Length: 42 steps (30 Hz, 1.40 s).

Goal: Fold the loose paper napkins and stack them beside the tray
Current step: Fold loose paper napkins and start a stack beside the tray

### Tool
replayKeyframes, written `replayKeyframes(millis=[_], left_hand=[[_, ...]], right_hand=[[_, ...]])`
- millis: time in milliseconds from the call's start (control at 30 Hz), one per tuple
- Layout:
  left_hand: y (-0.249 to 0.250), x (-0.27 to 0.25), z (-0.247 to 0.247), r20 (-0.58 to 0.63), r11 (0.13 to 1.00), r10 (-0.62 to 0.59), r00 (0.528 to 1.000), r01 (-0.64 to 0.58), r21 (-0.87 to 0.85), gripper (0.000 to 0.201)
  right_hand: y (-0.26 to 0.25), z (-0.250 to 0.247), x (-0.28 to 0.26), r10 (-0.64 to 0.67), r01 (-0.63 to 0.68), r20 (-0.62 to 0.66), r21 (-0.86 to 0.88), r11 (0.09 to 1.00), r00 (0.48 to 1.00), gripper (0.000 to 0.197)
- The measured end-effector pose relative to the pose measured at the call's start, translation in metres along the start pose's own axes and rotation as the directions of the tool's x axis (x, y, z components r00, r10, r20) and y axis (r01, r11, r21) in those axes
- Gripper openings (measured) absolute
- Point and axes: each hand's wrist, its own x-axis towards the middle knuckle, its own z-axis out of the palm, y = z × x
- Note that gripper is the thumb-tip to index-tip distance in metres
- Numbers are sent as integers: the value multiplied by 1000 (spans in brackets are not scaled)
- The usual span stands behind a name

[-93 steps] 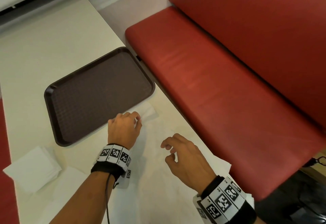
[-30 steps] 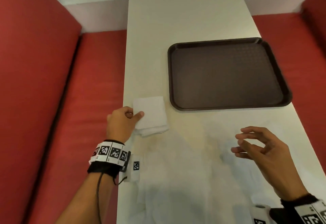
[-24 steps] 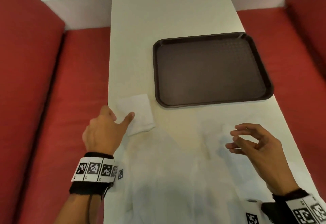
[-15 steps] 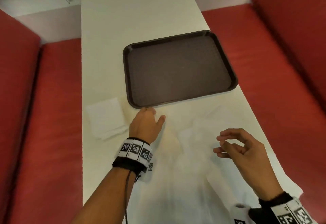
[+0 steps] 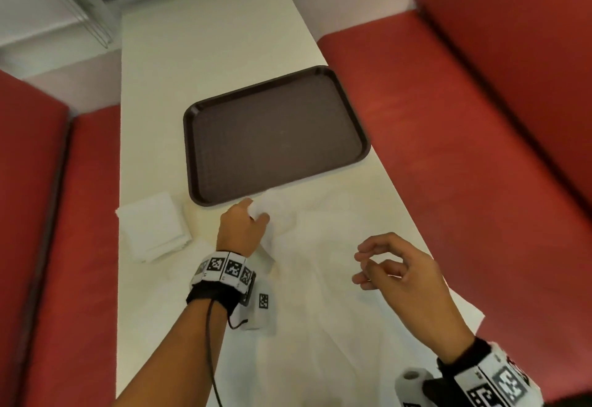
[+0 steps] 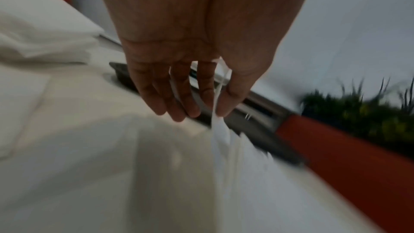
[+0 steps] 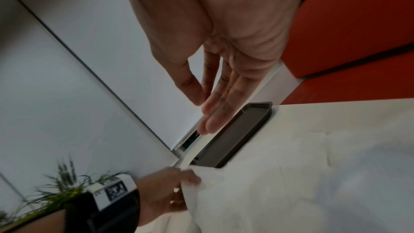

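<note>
A dark brown tray (image 5: 275,137) lies empty on the white table (image 5: 205,41). Left of its near corner sits a stack of folded white napkins (image 5: 153,225). Several loose napkins (image 5: 336,294) lie unfolded over the near part of the table. My left hand (image 5: 253,219) pinches the far edge of one loose napkin (image 5: 278,214) just below the tray; in the left wrist view the thin sheet (image 6: 218,127) runs between thumb and forefinger. My right hand (image 5: 384,265) hovers above the loose napkins with its fingers relaxed, holding nothing (image 7: 203,112).
Red bench seats (image 5: 464,150) run along both long sides of the narrow table, the left one (image 5: 64,246) close to the folded stack. A white wall and sill (image 5: 64,6) close off the far end. Green plants (image 6: 358,112) stand beyond.
My left hand let go of the folded stack, swung right past the tray's near edge and took hold of a loose napkin. The right hand stayed hovering.
</note>
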Motion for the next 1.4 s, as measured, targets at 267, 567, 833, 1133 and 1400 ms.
replayKeyframes(millis=[267, 567, 833, 1133, 1400], left_hand=[[25, -64, -59, -164, 805, 17, 986, -111, -583, 5], [24, -124, -106, 98, 428, 89, 991, 51, -902, 53], [4, -132, -108, 173, 398, -4, 985, 160, -903, 77], [-16, -140, -83, 312, 562, 108, 944, 201, -803, 44], [-32, -136, -74, 284, 756, 200, 938, 37, -653, 67]], right_hand=[[-4, 20, -3, -41, 58, 201, -80, 995, 979, 20], [-18, 24, 8, -219, 226, 132, -42, 973, 967, 60], [-24, 26, 26, 127, -292, 541, 231, 928, 831, 69], [-9, 34, 16, 41, -133, 239, 383, 914, 970, 47], [-9, 22, 15, 9, -33, 63, 391, 920, 998, 47]])
